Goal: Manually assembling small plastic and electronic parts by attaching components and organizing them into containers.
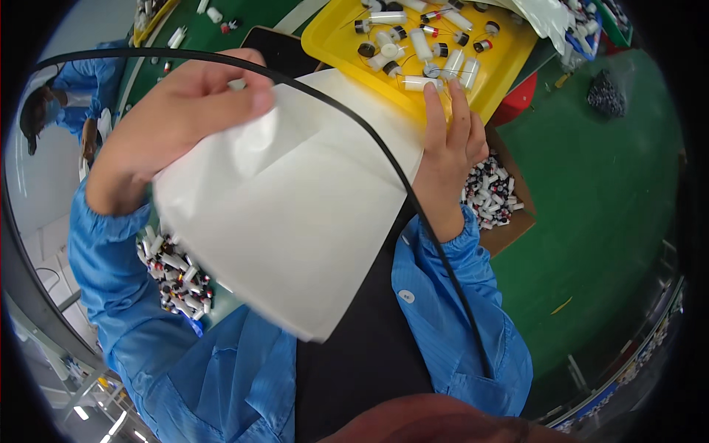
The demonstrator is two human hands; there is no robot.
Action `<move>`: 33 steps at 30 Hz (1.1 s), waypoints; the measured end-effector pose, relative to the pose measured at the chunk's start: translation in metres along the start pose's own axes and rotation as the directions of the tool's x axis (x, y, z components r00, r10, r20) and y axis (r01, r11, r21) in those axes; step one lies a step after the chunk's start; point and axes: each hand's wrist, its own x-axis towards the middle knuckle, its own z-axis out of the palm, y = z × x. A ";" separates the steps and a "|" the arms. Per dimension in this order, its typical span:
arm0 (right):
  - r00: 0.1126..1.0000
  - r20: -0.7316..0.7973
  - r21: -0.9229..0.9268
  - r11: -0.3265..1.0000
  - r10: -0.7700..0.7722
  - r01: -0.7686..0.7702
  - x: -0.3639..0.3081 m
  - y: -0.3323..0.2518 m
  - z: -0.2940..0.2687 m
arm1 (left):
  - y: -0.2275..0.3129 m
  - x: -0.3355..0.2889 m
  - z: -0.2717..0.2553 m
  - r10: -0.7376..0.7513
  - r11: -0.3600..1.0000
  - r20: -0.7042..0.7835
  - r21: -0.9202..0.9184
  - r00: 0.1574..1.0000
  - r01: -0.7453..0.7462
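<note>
Left hand pinches a white sheet aloft; right hand, fingers outstretched, touches capsules at the yellow tray edge; sorting looks unfinished.

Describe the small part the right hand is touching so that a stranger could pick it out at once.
Find the yellow tray at the top of the green table. At its near edge the right hand reaches in; its fingertips rest on a clear cylinder lying flat, closest to the rim, apart from the cluster farther in.

Both hands bare, no gloves: left hand, right hand. Blue long sleeves with elastic gathered cuffs. White snap button on the right sleeve.
</note>
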 end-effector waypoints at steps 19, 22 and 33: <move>0.870 -0.254 0.185 0.862 -0.422 0.472 0.004 -0.019 -0.024 | -0.172 -0.387 -0.133 0.421 0.902 0.465 -0.123 0.779 -0.414; 0.731 -0.098 0.740 0.441 -0.675 0.508 0.003 -0.069 -0.035 | -0.191 -0.334 -0.116 0.513 0.856 0.554 -0.385 0.655 -0.345; 0.463 0.384 0.643 0.591 -0.799 0.486 -0.018 -0.166 0.011 | -0.254 -0.166 0.069 0.336 0.504 -0.832 -0.237 0.441 -0.831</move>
